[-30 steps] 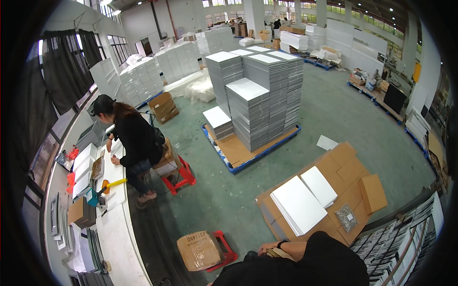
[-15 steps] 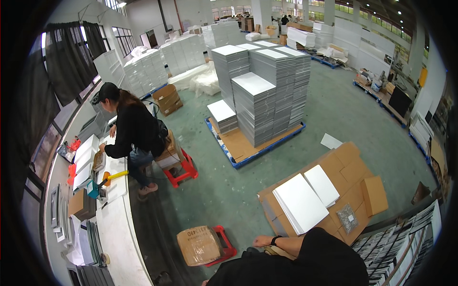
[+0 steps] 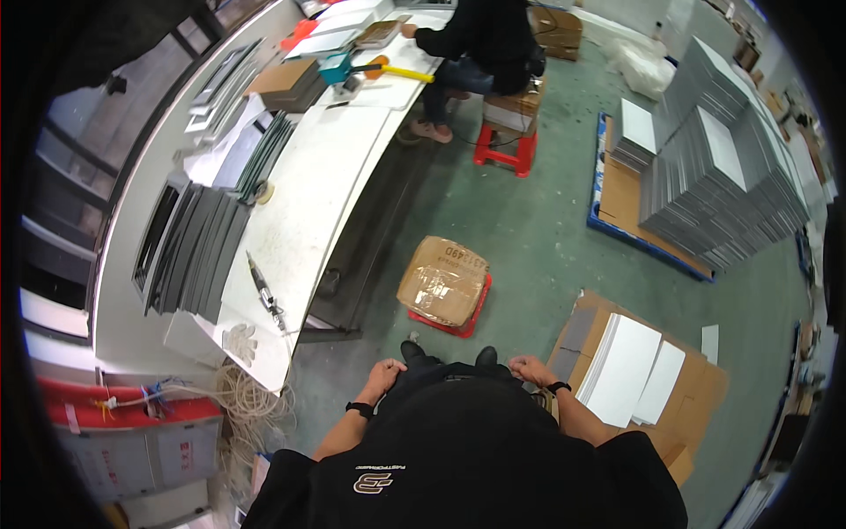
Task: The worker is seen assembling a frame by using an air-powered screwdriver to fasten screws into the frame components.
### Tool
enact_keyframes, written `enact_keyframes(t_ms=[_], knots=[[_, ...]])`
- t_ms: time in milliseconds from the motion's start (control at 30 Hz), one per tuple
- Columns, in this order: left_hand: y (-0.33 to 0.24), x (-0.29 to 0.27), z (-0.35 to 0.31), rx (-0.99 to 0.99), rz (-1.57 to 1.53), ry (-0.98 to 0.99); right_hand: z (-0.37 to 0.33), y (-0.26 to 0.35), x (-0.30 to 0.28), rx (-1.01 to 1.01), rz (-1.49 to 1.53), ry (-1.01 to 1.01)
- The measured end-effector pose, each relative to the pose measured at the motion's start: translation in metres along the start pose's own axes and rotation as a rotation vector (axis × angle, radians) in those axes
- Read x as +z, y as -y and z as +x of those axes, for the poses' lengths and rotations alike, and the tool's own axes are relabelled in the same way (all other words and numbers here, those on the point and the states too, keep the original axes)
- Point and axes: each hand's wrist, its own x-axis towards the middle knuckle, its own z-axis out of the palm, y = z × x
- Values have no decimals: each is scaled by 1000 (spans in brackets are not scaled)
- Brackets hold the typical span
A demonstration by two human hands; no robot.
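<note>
My left hand (image 3: 384, 376) is beside my left thigh, its fingers curled in against the dark trousers. On the other side, my right hand (image 3: 530, 369) is also curled, close to my right thigh. Whether either hand pinches the cloth or anything small is hidden. Just ahead of my shoes, a taped cardboard box (image 3: 443, 280) sits on a red plastic stool (image 3: 477, 310). To the left on the white workbench (image 3: 295, 207) lies a slim powered screwdriver (image 3: 264, 292), with a white work glove (image 3: 239, 345) at the bench corner.
Grey frames (image 3: 196, 251) stack along the bench's wall side. A coiled pale hose (image 3: 251, 401) hangs below its near end. White panels (image 3: 621, 370) lie on flattened cardboard (image 3: 696, 401) at my right. Beyond stand a loaded blue pallet (image 3: 648, 244) and a seated co-worker (image 3: 480, 44).
My view has swung left and down, bringing the near bench and the box on the stool to the middle. Both my hands now show at my thighs; earlier only the right was clearly visible.
</note>
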Motion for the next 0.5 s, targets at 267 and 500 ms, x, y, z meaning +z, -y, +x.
enact_keyframes(t_ms=[267, 500], knots=[[72, -47, -19, -99, -289, -109, 32, 23, 48, 86, -146, 111], [129, -95, -71, -149, -327, -91, 16, -91, 5, 519, 323, 305]])
